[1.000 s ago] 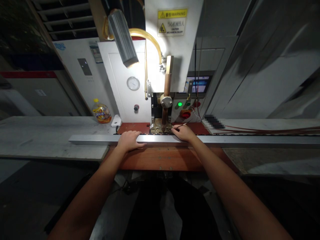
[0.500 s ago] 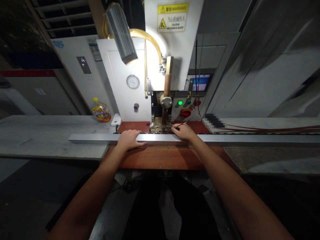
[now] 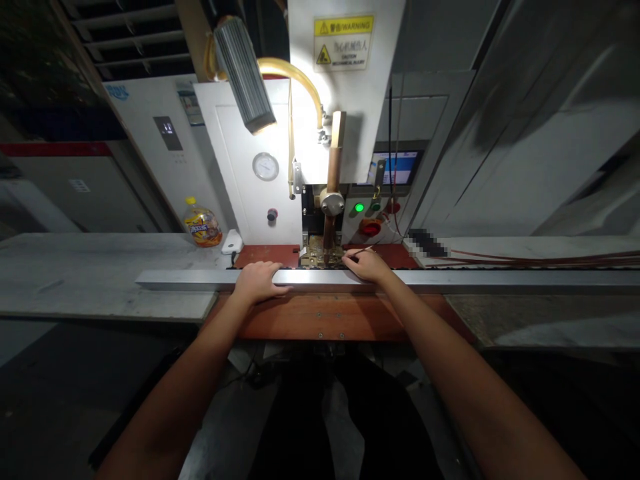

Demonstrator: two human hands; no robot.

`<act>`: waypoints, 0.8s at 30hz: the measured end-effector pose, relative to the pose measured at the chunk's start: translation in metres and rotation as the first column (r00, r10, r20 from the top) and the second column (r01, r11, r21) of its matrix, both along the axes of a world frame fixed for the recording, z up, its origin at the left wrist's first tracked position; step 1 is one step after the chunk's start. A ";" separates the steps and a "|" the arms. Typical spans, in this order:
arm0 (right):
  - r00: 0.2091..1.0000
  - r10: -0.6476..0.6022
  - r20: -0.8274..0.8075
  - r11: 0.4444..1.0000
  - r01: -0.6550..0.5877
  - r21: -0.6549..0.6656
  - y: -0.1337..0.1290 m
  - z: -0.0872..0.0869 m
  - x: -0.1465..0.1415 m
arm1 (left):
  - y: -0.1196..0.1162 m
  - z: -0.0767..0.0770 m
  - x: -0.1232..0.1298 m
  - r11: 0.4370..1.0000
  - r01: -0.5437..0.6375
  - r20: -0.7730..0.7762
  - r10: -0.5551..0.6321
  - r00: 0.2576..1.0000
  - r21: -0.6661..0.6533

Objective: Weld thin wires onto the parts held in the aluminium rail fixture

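A long silver metal bar lies across the bench in front of the machine. My left hand grips it left of the middle, with the thumb on the near side and the fingers over the top. My right hand rests over the bar's far edge, its fingers pinched on a thin dark stick-like piece whose exact kind I cannot make out. The right fingertips are just right of the copper-coloured electrode rod, which comes down onto a small metal fixture behind the bar.
The white machine carries a gauge, a lit green button and a red knob. A bottle of orange liquid stands at left beside a small white box. Thin reddish rods lie behind the bar at right.
Both hands and the bar stay practically where they were. The view has shifted very slightly.
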State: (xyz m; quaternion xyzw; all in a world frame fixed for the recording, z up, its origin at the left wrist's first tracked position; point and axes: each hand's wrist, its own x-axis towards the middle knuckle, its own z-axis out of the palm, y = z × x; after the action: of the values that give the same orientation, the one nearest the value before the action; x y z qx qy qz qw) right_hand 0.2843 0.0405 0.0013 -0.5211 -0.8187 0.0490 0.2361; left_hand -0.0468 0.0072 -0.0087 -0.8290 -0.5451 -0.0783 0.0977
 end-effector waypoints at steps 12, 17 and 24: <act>1.000 -0.011 0.014 1.000 0.011 0.003 -0.001 0.001 -0.001 | 0.000 0.000 -0.001 1.000 0.022 -0.008 -0.022 1.000 0.015; 1.000 0.007 0.006 1.000 -0.007 0.009 0.000 0.000 0.000 | 0.001 -0.001 -0.002 1.000 0.015 0.010 -0.016 1.000 0.009; 1.000 0.001 0.003 1.000 -0.001 0.020 -0.002 -0.002 0.001 | -0.004 0.000 0.000 1.000 0.017 0.012 -0.017 1.000 0.025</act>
State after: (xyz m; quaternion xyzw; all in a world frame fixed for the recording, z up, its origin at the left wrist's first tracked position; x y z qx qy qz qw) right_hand 0.2852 0.0389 -0.0004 -0.5185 -0.8197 0.0405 0.2401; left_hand -0.0470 0.0029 -0.0083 -0.8317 -0.5377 -0.0910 0.1040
